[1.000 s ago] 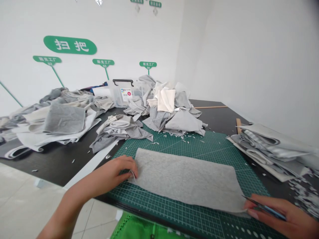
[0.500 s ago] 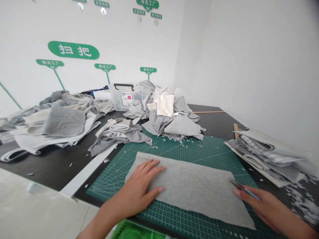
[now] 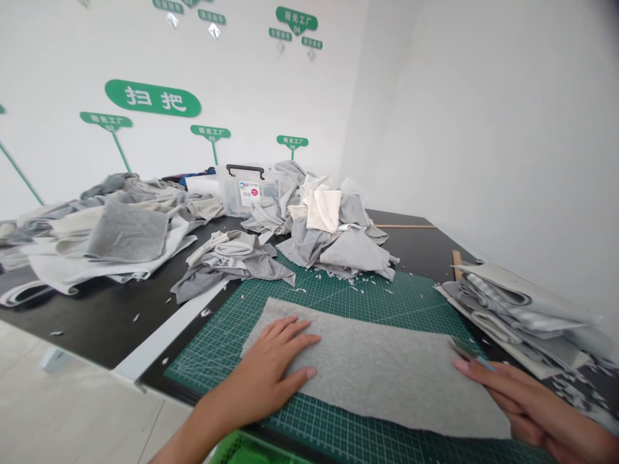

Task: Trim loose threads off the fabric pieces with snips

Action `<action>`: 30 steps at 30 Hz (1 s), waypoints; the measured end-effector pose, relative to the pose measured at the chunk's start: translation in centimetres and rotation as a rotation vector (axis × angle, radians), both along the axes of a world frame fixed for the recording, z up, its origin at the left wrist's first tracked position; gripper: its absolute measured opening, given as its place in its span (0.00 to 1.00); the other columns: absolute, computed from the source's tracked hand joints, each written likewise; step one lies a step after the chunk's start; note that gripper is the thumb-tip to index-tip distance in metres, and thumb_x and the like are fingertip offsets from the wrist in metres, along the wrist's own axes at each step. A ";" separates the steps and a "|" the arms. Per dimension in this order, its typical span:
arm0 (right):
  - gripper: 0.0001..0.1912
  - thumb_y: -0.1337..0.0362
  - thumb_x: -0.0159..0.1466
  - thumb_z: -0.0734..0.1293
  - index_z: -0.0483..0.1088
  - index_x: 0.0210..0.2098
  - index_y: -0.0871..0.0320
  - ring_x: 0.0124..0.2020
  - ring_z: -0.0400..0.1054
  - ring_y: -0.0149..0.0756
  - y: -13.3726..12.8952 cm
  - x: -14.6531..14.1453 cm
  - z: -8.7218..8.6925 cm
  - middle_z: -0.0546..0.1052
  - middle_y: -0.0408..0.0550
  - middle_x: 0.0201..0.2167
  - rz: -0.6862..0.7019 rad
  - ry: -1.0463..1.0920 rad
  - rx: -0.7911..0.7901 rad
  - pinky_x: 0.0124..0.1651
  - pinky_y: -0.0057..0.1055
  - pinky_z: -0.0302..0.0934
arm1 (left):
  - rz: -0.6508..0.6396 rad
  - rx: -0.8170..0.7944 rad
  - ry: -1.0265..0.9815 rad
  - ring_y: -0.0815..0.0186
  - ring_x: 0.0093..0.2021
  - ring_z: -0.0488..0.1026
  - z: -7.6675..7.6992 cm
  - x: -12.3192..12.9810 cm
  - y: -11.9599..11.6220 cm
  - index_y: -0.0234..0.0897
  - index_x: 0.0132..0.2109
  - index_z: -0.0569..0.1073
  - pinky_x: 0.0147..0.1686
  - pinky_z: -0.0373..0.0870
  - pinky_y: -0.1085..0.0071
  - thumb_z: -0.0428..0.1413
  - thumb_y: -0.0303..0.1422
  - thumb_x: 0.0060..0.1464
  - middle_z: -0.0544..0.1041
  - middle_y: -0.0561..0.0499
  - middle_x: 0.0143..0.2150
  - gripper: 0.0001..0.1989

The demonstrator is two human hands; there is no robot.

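A grey fabric sheet [image 3: 377, 367] lies on a green cutting mat [image 3: 207, 361]. The left hand [image 3: 271, 367] presses it flat, fingers spread apart. At its right edge, the right hand [image 3: 536, 399] has its fingers closed on small scissors [image 3: 467, 353], their blades partly hidden. Beyond the fabric heaps [image 3: 333, 241], a clear plastic box [image 3: 246, 190] at upper centre holds contents too obscured to make out. A green basket [image 3: 251, 451] is cut off at the bottom edge.

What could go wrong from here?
The small pointed scissors in the right hand sit at the edge of the grey fabric sheet and could snag it. Only the left hand flattens the sheet on the green cutting mat, so it might shift. Nearby scraps could get underneath.
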State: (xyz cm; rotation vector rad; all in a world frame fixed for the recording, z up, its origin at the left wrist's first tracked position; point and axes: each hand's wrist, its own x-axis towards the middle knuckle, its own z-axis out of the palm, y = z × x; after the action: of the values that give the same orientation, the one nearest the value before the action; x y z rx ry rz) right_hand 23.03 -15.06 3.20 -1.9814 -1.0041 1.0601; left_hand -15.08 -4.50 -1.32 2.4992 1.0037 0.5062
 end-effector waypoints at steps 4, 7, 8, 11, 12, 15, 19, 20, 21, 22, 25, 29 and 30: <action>0.32 0.39 0.52 0.71 0.48 0.23 0.53 0.17 0.38 0.25 0.9 -2.0 3.1 0.46 0.35 0.17 -0.065 0.184 0.068 0.18 0.26 0.39 | 0.013 -0.037 -0.063 0.54 0.71 0.52 -0.1 -0.1 0.2 0.53 0.63 0.67 0.69 0.51 0.49 0.51 0.45 0.63 0.61 0.53 0.69 0.22; 0.30 0.42 0.58 0.69 0.50 0.23 0.55 0.18 0.40 0.26 2.3 -4.5 5.5 0.46 0.35 0.17 0.124 0.200 0.115 0.20 0.26 0.42 | 0.054 -0.110 -0.169 0.55 0.67 0.58 0.1 -0.2 0.4 0.51 0.60 0.70 0.67 0.55 0.53 0.50 0.44 0.63 0.66 0.51 0.65 0.19; 0.28 0.44 0.60 0.69 0.51 0.23 0.55 0.18 0.40 0.26 2.9 -5.5 6.1 0.47 0.35 0.17 0.197 0.180 0.129 0.21 0.26 0.42 | 0.077 -0.144 -0.221 0.56 0.65 0.61 0.2 -0.3 0.5 0.50 0.59 0.70 0.66 0.58 0.54 0.50 0.44 0.64 0.68 0.51 0.64 0.19; 0.22 0.47 0.64 0.66 0.57 0.26 0.55 0.20 0.40 0.27 5.6 -8.9 7.4 0.49 0.34 0.18 0.391 0.100 0.142 0.22 0.25 0.40 | 0.136 -0.258 -0.402 0.56 0.59 0.68 0.4 -0.5 1.0 0.49 0.57 0.71 0.62 0.63 0.57 0.48 0.44 0.64 0.72 0.50 0.59 0.18; 0.21 0.48 0.64 0.66 0.57 0.26 0.55 0.20 0.38 0.27 6.6 -10.1 7.6 0.49 0.34 0.18 0.449 0.089 0.145 0.22 0.26 0.37 | 0.152 -0.298 -0.463 0.56 0.58 0.69 0.4 -0.5 1.2 0.48 0.56 0.71 0.61 0.64 0.58 0.47 0.44 0.65 0.73 0.49 0.57 0.17; 0.21 0.47 0.65 0.64 0.56 0.26 0.55 0.19 0.38 0.26 9.8 -13.8 7.2 0.48 0.33 0.18 0.562 0.049 0.117 0.21 0.27 0.33 | 0.218 -0.388 -0.626 0.58 0.52 0.71 0.6 -0.7 1.7 0.41 0.50 0.72 0.57 0.65 0.61 0.45 0.42 0.66 0.76 0.47 0.49 0.16; 0.18 0.51 0.64 0.64 0.59 0.26 0.57 0.19 0.43 0.25 13.3 -18.2 5.4 0.51 0.35 0.17 0.685 -0.022 0.215 0.23 0.27 0.36 | 0.278 -0.431 -0.724 0.61 0.45 0.71 0.8 -1.0 2.0 0.37 0.42 0.72 0.50 0.65 0.66 0.45 0.42 0.66 0.76 0.49 0.41 0.16; 0.18 0.52 0.64 0.64 0.60 0.25 0.57 0.20 0.45 0.25 14.0 -19.2 4.9 0.52 0.35 0.18 0.704 -0.043 0.255 0.23 0.27 0.36 | 0.279 -0.448 -0.751 0.62 0.44 0.71 0.8 -1.1 2.0 0.37 0.40 0.72 0.49 0.65 0.67 0.46 0.42 0.66 0.76 0.49 0.40 0.16; 0.18 0.53 0.64 0.64 0.60 0.24 0.58 0.21 0.47 0.25 14.5 -20.1 4.4 0.54 0.36 0.18 0.721 -0.065 0.292 0.24 0.27 0.37 | 0.280 -0.471 -0.790 0.62 0.43 0.70 0.7 -1.1 2.0 0.37 0.39 0.72 0.49 0.65 0.68 0.46 0.43 0.66 0.76 0.49 0.39 0.16; 0.17 0.54 0.63 0.64 0.61 0.24 0.58 0.22 0.49 0.26 15.0 -20.9 3.8 0.55 0.37 0.19 0.735 -0.086 0.316 0.24 0.27 0.38 | 0.286 -0.499 -0.842 0.63 0.43 0.70 0.6 -1.2 2.0 0.37 0.39 0.71 0.49 0.66 0.68 0.46 0.43 0.65 0.75 0.50 0.39 0.16; 0.17 0.55 0.62 0.64 0.63 0.23 0.59 0.24 0.53 0.27 16.0 -22.8 2.2 0.59 0.38 0.20 0.776 -0.117 0.331 0.25 0.26 0.41 | 0.331 -0.594 -1.011 0.63 0.44 0.71 0.1 -1.3 2.0 0.38 0.43 0.71 0.49 0.67 0.68 0.47 0.45 0.65 0.75 0.49 0.42 0.16; 0.17 0.55 0.63 0.64 0.65 0.23 0.60 0.25 0.54 0.27 16.6 -24.1 0.2 0.61 0.39 0.20 0.821 -0.034 0.333 0.26 0.25 0.44 | 0.379 -0.716 -1.038 0.61 0.47 0.72 0.0 -1.7 2.0 0.40 0.52 0.71 0.50 0.68 0.67 0.47 0.47 0.65 0.76 0.49 0.49 0.19; 0.17 0.55 0.63 0.64 0.66 0.24 0.60 0.24 0.53 0.27 16.6 -24.3 -0.1 0.60 0.38 0.19 0.824 0.004 0.323 0.26 0.25 0.44 | 0.394 -0.702 -1.020 0.61 0.49 0.72 0.1 -1.8 2.0 0.40 0.52 0.71 0.51 0.67 0.67 0.47 0.47 0.64 0.76 0.49 0.51 0.19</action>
State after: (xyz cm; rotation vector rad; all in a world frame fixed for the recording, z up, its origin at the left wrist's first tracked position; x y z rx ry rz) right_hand -1.30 1.56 3.10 -1.2994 -1.9321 1.1957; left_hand -16.88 -2.48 -1.26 1.1527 0.9648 1.1365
